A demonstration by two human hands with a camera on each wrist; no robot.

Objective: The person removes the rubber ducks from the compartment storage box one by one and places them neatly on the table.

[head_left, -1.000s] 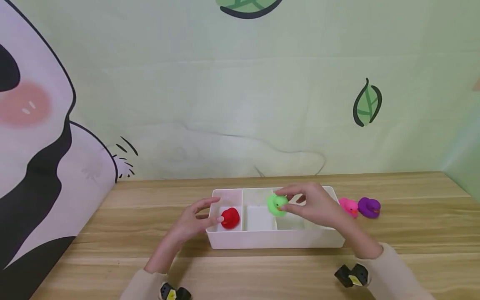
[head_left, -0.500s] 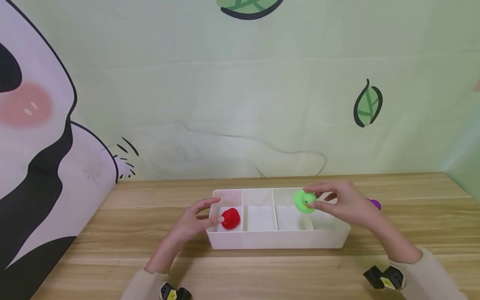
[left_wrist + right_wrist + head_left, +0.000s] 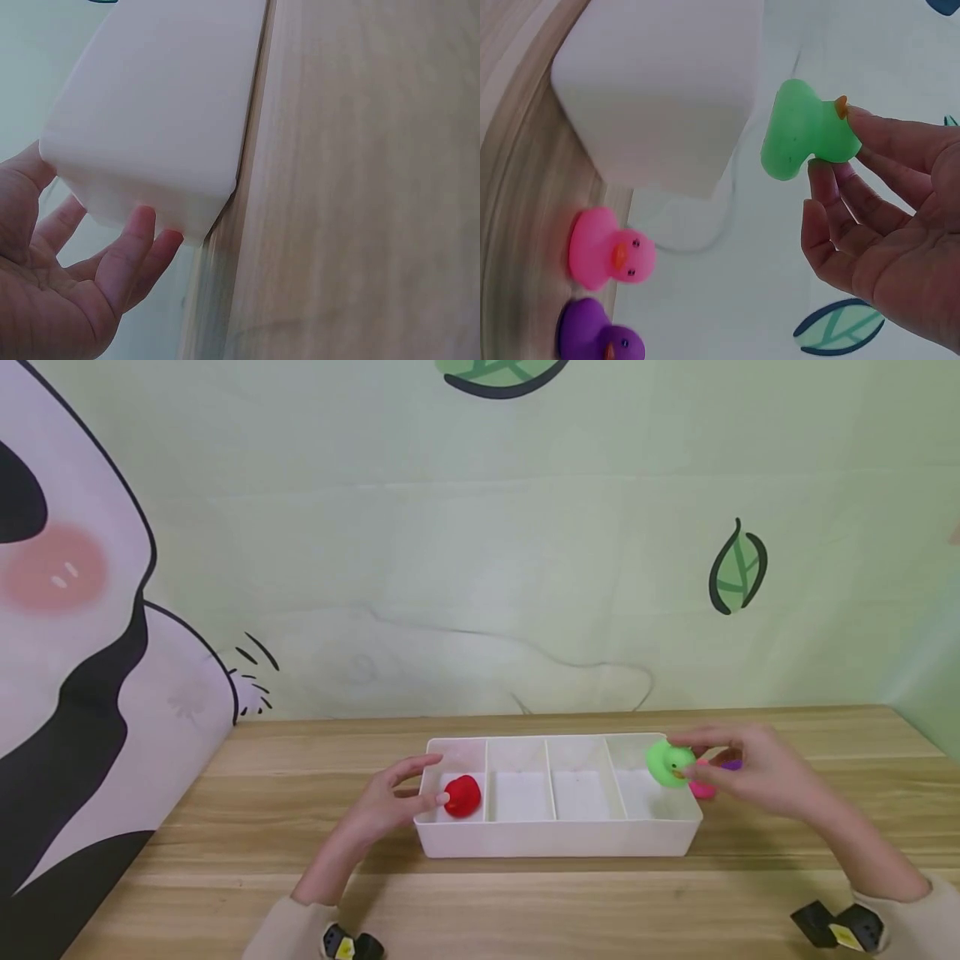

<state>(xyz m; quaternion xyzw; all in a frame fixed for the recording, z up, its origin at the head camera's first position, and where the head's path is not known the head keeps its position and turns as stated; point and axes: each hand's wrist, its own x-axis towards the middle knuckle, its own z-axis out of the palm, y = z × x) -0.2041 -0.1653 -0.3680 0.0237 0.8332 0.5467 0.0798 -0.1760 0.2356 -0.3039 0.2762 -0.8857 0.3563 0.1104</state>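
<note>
A white storage box (image 3: 557, 839) with a row of several compartments stands on the table. Its left end is held by my left hand (image 3: 390, 797), thumb over the rim and fingers against the end wall (image 3: 142, 196). In the leftmost compartment sits a red rubber duck (image 3: 462, 796), close to the thumb tip. My right hand (image 3: 765, 772) pinches a green rubber duck (image 3: 667, 764) by its head, raised over the box's right end. The right wrist view shows this green duck (image 3: 799, 131) above the level of the rim, apart from the box.
To the right of the box, on the table, are a pink rubber duck (image 3: 604, 251) and a purple rubber duck (image 3: 592, 334), partly behind my right hand in the head view. A printed cloth backdrop (image 3: 480, 568) hangs behind the wooden table (image 3: 562, 910).
My right hand has carried the green duck rightward, from above the middle dividers to the box's right end. The left hand, the red duck and the box have stayed in place.
</note>
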